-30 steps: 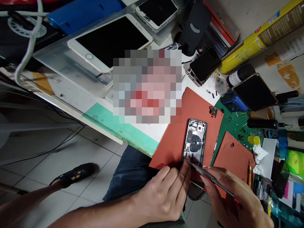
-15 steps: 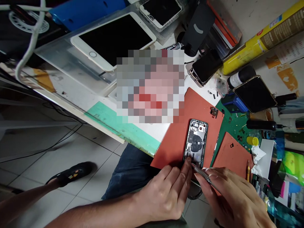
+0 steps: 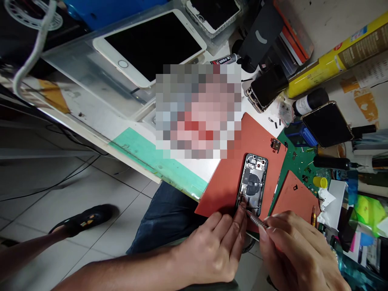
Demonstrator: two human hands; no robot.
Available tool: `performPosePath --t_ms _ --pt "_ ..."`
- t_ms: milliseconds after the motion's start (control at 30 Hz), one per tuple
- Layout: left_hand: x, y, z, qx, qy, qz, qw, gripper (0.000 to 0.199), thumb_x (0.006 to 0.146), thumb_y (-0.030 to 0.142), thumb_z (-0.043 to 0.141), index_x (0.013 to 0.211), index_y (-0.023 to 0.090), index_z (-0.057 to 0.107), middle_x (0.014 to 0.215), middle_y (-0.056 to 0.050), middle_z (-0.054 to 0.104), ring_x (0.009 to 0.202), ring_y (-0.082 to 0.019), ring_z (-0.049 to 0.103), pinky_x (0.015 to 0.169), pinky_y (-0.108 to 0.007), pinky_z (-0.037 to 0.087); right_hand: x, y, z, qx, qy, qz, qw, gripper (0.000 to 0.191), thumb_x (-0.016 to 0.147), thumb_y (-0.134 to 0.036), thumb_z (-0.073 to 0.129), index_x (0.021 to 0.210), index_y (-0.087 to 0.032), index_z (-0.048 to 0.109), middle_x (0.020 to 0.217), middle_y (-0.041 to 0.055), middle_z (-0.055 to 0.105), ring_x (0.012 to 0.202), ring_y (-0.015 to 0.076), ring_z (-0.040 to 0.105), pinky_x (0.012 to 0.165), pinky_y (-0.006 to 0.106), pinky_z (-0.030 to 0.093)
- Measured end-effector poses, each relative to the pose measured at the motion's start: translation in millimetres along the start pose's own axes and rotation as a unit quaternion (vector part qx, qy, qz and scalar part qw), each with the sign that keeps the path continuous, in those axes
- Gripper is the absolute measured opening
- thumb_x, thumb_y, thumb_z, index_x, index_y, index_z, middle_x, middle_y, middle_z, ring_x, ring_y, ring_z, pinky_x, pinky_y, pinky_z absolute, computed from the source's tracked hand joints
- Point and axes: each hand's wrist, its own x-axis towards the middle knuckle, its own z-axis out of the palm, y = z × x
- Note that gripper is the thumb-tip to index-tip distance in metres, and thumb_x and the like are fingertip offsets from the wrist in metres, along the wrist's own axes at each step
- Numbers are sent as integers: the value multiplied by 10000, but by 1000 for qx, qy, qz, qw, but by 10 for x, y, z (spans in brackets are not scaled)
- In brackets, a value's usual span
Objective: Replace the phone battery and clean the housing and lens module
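Note:
An opened phone (image 3: 254, 182), its inner parts bare and no screen on it, lies on the red-brown mat (image 3: 224, 178). My left hand (image 3: 215, 242) is at its lower left corner, with fingers curled together and the fingertips on the edge, holding it. In my right hand (image 3: 297, 246), pinched between thumb and fingers, is a slim metal hand tool with a ribbed grip (image 3: 256, 219). Its tip reaches the lower end of the phone beside my left fingertips. That tip is too small to make out, and my fingers hide part of the phone's bottom edge.
A small camera-like part (image 3: 275, 145) rests on the mat's upper right. Beyond are a white phone (image 3: 151, 44) on a clear plastic box, a dark-screened phone (image 3: 327, 123) and a yellow tube (image 3: 339, 54). A second red-brown mat (image 3: 291, 200) and a gold screwdriver (image 3: 314, 217) lie right.
The view has shifted slightly. Both hands stay at the phone's lower end; the tool in my right hand has changed its angle a little, and the right fingers have shifted slightly.

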Motion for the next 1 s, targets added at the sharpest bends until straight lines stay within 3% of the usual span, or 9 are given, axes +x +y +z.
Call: performPosePath --t_ms 367,467,800,1000 --pt "-6 -14 6 -5 -3 1 1000 259 942 145 589 1089 19 760 1237 -262 781 776 -278 721 663 -394 483 47 -42 10 6 -25 26 999 240 923 21 670 1039 -180 608 779 16 719 657 147 673 610 307 595" --pt "-6 -16 8 -6 -2 -1 1000 256 938 138 590 1085 15 760 1221 -262 786 793 -290 730 664 -397 483 73 -32 30 20 -12 4 1000 227 919 27 669 1028 -163 609 741 11 688 618 135 631 579 296 567" --pt "-12 -5 3 -8 0 -3 1000 289 954 144 592 1141 -10 749 1228 -270 781 768 -286 726 675 -407 476 52 -49 32 22 -31 30 999 238 922 27 662 1035 -176 610 728 -14 645 628 126 604 567 282 536" --pt "-7 -22 5 -7 -1 4 1000 321 958 146 585 1183 -23 740 1226 -258 785 759 -281 716 679 -405 468 55 -46 45 20 -17 23 999 245 913 36 671 1061 -151 614 805 26 673 690 144 624 633 311 573"
